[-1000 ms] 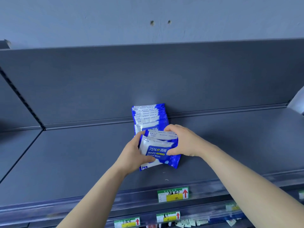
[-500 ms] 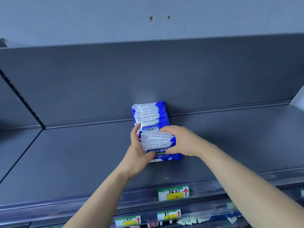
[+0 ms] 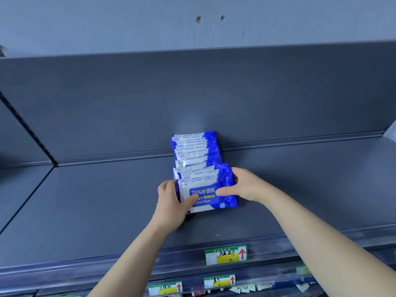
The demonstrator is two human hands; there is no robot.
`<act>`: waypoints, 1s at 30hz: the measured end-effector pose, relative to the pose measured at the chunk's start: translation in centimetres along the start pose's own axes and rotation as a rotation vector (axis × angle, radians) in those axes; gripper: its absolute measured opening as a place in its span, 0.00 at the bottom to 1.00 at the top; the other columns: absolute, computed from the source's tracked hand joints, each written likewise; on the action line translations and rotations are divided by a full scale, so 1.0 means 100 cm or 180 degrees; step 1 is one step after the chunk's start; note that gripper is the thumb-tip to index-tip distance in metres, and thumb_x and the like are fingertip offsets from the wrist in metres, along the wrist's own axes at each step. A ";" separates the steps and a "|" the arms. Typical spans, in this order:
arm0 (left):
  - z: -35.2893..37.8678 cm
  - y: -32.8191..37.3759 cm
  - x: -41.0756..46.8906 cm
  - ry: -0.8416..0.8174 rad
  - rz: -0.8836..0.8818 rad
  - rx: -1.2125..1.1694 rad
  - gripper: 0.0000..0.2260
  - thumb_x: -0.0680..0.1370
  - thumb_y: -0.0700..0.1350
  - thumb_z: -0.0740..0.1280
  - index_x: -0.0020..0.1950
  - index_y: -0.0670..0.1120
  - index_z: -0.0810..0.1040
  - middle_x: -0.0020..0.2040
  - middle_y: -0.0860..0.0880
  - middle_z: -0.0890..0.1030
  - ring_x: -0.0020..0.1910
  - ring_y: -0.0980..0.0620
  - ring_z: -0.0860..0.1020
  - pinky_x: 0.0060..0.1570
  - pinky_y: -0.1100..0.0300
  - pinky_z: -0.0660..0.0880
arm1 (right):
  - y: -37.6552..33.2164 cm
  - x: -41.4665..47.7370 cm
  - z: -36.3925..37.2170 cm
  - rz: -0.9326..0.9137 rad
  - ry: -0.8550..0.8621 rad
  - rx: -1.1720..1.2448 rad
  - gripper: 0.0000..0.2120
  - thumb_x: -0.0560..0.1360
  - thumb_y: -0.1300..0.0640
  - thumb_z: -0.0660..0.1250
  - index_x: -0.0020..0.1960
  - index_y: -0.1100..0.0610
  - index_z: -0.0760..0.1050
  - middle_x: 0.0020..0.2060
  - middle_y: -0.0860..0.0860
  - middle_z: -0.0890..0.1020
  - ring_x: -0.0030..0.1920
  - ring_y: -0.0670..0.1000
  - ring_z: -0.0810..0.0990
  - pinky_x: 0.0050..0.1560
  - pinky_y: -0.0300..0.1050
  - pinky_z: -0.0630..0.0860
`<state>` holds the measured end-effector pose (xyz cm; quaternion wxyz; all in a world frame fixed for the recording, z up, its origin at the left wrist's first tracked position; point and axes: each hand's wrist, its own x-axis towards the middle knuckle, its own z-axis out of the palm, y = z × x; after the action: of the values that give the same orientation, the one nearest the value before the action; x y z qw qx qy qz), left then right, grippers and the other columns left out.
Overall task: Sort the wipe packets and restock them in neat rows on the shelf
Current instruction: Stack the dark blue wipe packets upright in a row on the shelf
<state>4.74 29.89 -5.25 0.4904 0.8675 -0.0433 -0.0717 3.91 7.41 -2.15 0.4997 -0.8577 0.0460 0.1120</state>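
A row of blue and white wipe packets (image 3: 196, 150) leans one on another from the back panel toward me on the dark grey shelf (image 3: 96, 211). The front few packets (image 3: 205, 189) stand upright, label reading "75% Alcohol Wipes". My left hand (image 3: 172, 202) grips their left edge, thumb across the front label. My right hand (image 3: 244, 186) clasps their right edge, thumb on the front. Both hands squeeze this front bunch against the row behind it.
The shelf's back panel (image 3: 192, 99) rises behind the row. A clear price rail runs along the front edge with a green and yellow price tag (image 3: 226, 255). More tags and small packets show on the lower shelf (image 3: 235, 286). A shelf divider seam (image 3: 27, 133) lies at left.
The front bunch of packets was tilted and skewed in my hands; it now stands squared up and pushed back against the row. Both hands shifted to its two side edges.
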 end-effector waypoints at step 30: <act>-0.010 0.014 0.014 0.0482 0.1218 0.1349 0.29 0.74 0.45 0.69 0.73 0.45 0.65 0.68 0.49 0.71 0.66 0.46 0.69 0.64 0.53 0.66 | 0.000 -0.040 0.030 -0.0301 0.1204 -0.1392 0.35 0.77 0.44 0.64 0.77 0.55 0.53 0.76 0.48 0.58 0.74 0.49 0.60 0.70 0.44 0.61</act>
<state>6.31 29.78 -3.64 0.3047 0.9295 -0.1834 0.0977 -0.40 9.88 -2.63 0.2903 -0.9519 0.0732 -0.0661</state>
